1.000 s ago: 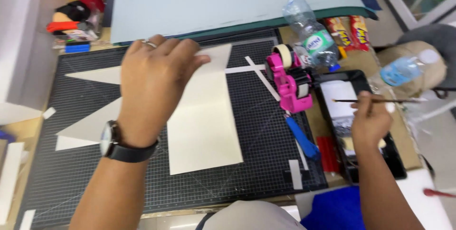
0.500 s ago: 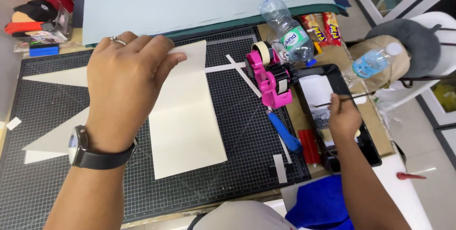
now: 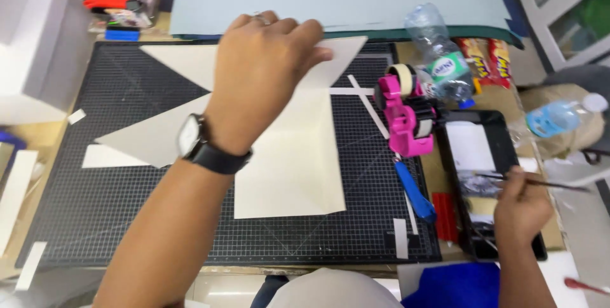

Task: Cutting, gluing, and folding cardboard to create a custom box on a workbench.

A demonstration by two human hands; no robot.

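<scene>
Your cream card pieces (image 3: pixel 289 168) lie on the black cutting mat (image 3: pixel 89 219), uncoated as far as shows; your left hand (image 3: pixel 260 73) presses flat and open on them. To the mat's right, your right hand (image 3: pixel 521 209) pinches a thin brush (image 3: pixel 540 183) over the black tray (image 3: pixel 502 136). The pink tape dispenser (image 3: pixel 403 114) stands at the mat's right edge, tape strips (image 3: pixel 368 98) beside it.

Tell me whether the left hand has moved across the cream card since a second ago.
Yes. The left hand has slid right along the cream card, nearer the pink tape dispenser.
</scene>
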